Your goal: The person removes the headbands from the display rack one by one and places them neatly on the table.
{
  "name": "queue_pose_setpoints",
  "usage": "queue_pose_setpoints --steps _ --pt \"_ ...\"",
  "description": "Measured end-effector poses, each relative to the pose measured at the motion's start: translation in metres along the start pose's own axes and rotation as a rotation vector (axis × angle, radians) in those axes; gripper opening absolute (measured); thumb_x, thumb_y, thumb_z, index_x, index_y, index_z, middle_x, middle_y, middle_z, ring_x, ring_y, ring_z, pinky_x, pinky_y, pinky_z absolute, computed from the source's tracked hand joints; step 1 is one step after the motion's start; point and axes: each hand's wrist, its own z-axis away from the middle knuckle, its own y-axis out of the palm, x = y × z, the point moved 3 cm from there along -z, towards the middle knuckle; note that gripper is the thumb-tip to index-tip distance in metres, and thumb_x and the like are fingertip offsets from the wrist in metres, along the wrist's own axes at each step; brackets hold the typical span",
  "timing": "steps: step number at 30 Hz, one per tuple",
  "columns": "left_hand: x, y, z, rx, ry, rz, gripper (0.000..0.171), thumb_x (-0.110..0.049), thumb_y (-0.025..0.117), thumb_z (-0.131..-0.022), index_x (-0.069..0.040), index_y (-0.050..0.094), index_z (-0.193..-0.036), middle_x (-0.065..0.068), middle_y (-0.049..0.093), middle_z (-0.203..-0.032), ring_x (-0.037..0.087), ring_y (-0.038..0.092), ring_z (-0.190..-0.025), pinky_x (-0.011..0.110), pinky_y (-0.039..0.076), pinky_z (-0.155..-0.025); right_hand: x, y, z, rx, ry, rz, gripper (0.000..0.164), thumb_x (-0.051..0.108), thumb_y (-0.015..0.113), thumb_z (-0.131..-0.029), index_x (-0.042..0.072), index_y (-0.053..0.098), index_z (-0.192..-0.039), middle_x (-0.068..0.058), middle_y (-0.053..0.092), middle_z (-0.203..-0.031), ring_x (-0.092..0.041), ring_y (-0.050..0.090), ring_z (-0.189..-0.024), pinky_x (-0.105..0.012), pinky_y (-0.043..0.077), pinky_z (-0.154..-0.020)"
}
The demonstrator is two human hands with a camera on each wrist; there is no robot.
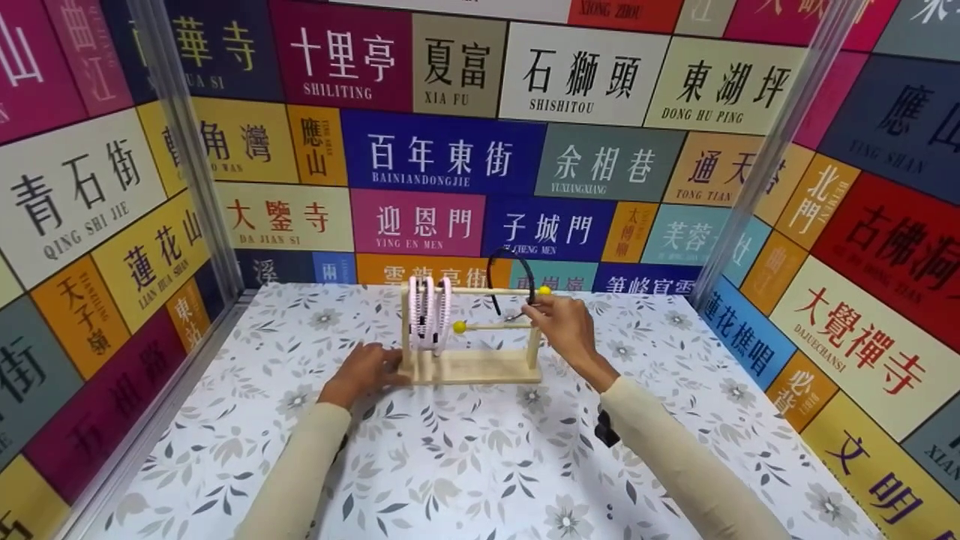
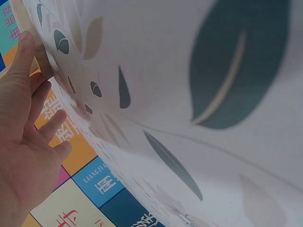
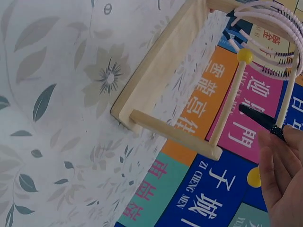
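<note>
A light wooden rack (image 1: 472, 367) stands on the table, with an upper dowel and a lower dowel, both tipped with yellow balls. Several pale pink headbands (image 1: 442, 322) with black ends hang at the left of the upper dowel. My left hand (image 1: 364, 375) holds the rack's left end near the base; in the left wrist view its fingertips (image 2: 26, 40) lie on the wood. Near the upper dowel's right end, my right hand (image 1: 566, 326) pinches a black headband (image 1: 531, 279). In the right wrist view the black headband (image 3: 258, 118) points from the fingers toward the pink ones.
A white cloth (image 1: 450, 465) with grey leaves and flowers covers the table. Panels with large printed characters (image 1: 442, 154) enclose the back and sides. The upper dowel's yellow ball (image 1: 544, 290) is close to my right hand.
</note>
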Motion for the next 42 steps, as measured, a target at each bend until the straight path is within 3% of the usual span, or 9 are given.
queue_pose_setpoints --steps 8,12,19,23,31,40,42 --pt "0.005 0.0 0.001 0.006 -0.004 0.0 0.053 -0.041 0.086 -0.084 -0.019 0.073 -0.131 0.002 0.077 -0.117 0.025 0.068 -0.106 0.052 0.034 -0.119 -0.02 -0.015 -0.001 -0.039 0.036 -0.025 0.028 0.028 0.078 -0.095 0.006 0.081 -0.112 -0.009 0.08 -0.094 -0.025 0.077 -0.074 -0.022 0.047 -0.051" --pt "0.007 0.0 0.002 0.007 -0.007 -0.004 0.052 -0.041 0.085 -0.084 -0.019 0.073 -0.13 0.001 0.077 -0.114 0.023 0.068 -0.099 0.05 0.039 -0.115 -0.032 -0.024 0.0 -0.049 0.066 -0.003 0.028 0.027 0.078 -0.095 0.006 0.08 -0.112 -0.009 0.08 -0.096 -0.023 0.077 -0.075 -0.021 0.048 -0.05" --pt "0.008 -0.001 0.003 0.018 -0.028 0.004 0.057 -0.042 0.085 -0.084 -0.021 0.07 -0.135 0.004 0.075 -0.121 0.024 0.068 -0.105 0.046 0.048 -0.107 -0.058 -0.038 0.004 -0.045 0.137 0.051 0.028 0.031 0.077 -0.096 0.007 0.08 -0.11 -0.009 0.08 -0.095 -0.023 0.077 -0.075 -0.022 0.046 -0.047" --pt "0.008 -0.003 0.004 0.022 -0.04 -0.001 0.058 -0.042 0.086 -0.084 -0.021 0.07 -0.135 0.004 0.075 -0.119 0.021 0.066 -0.097 0.044 0.052 -0.1 -0.075 -0.042 0.009 -0.031 0.15 0.061 0.028 0.03 0.077 -0.096 0.006 0.08 -0.11 -0.011 0.08 -0.095 -0.025 0.077 -0.074 -0.023 0.046 -0.046" --pt "0.005 -0.003 0.002 -0.004 -0.046 0.006 0.053 -0.037 0.088 -0.082 -0.018 0.074 -0.13 0.004 0.076 -0.119 0.018 0.062 -0.089 0.04 0.054 -0.093 -0.105 -0.037 0.022 -0.001 0.192 0.074 0.028 0.027 0.075 -0.097 0.004 0.079 -0.112 -0.01 0.08 -0.095 -0.023 0.077 -0.074 -0.025 0.047 -0.049" --pt "0.002 0.0 -0.001 0.025 -0.06 0.051 0.054 -0.037 0.087 -0.083 -0.022 0.072 -0.133 0.003 0.075 -0.123 0.015 0.064 -0.092 0.037 0.055 -0.094 -0.125 -0.02 0.035 0.056 0.255 0.04 0.03 0.025 0.074 -0.097 0.002 0.078 -0.116 -0.012 0.079 -0.095 -0.031 0.077 -0.078 -0.024 0.045 -0.048" --pt "0.002 0.001 -0.002 0.028 -0.057 0.055 0.055 -0.038 0.087 -0.083 -0.022 0.071 -0.133 0.003 0.075 -0.123 0.015 0.064 -0.091 0.037 0.055 -0.093 -0.128 -0.017 0.035 0.056 0.269 0.038 0.03 0.025 0.074 -0.097 0.002 0.078 -0.116 -0.012 0.08 -0.094 -0.027 0.077 -0.074 -0.025 0.043 -0.047"
